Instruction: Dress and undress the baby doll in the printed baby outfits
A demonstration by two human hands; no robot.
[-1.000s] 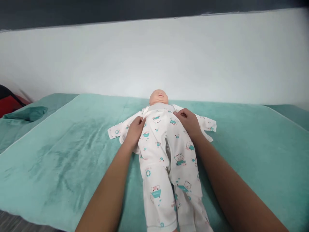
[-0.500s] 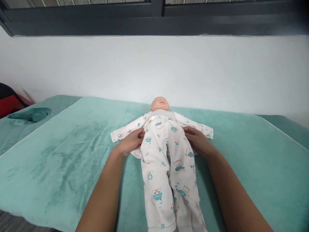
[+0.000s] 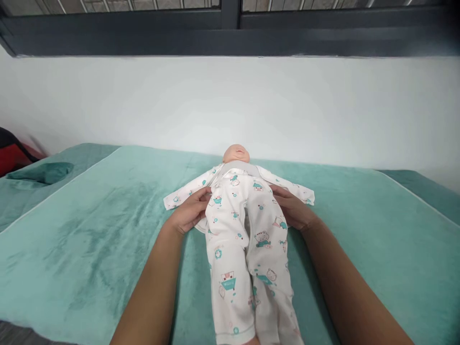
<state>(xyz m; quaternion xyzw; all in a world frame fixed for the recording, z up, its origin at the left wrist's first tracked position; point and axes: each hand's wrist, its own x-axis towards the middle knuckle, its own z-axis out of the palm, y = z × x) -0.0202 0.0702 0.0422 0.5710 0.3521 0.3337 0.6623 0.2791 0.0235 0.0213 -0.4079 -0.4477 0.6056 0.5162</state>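
A baby doll lies on its back on a teal blanket, head toward the wall. It wears white printed trousers pulled up to the chest over a matching white jacket that is spread out at both sides. My left hand rests against the doll's side at the waist, fingers curled on the cloth. My right hand presses the other side of the waist, fingers partly tucked under the trousers' edge.
A white wall runs behind the bed under a dark window frame. A folded dark green cloth and something red and black lie at the far left.
Both hands slid from the doll's chest down to its waist. My head tipped up, bringing the window frame into sight.
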